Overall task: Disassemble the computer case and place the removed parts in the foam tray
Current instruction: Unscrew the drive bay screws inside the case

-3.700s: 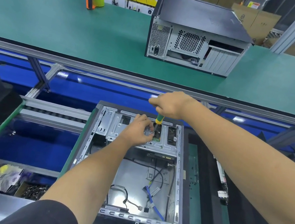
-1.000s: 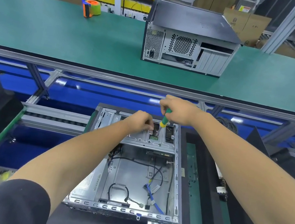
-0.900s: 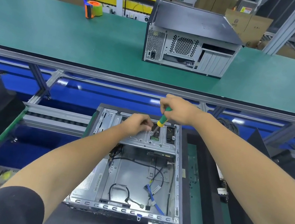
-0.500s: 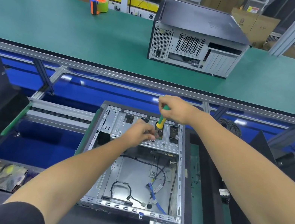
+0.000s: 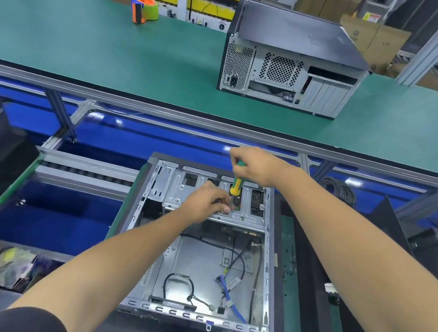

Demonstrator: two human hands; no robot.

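Basically mid-unscrewing on the open computer case (image 5: pixel 205 254), centre-bottom of frame. Right hand (image 5: pixel 256 165) wrapped round the green-yellow screwdriver (image 5: pixel 236 183), left hand (image 5: pixel 205 201) pinching near the tip on the drive bracket (image 5: pixel 249 218). Next probably: lift screw out carefully.

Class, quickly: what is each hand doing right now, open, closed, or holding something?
Left hand: fingers curled, pinching at the screwdriver tip on the drive bracket; what it pinches cannot be told.
Right hand: closed round the screwdriver's handle.
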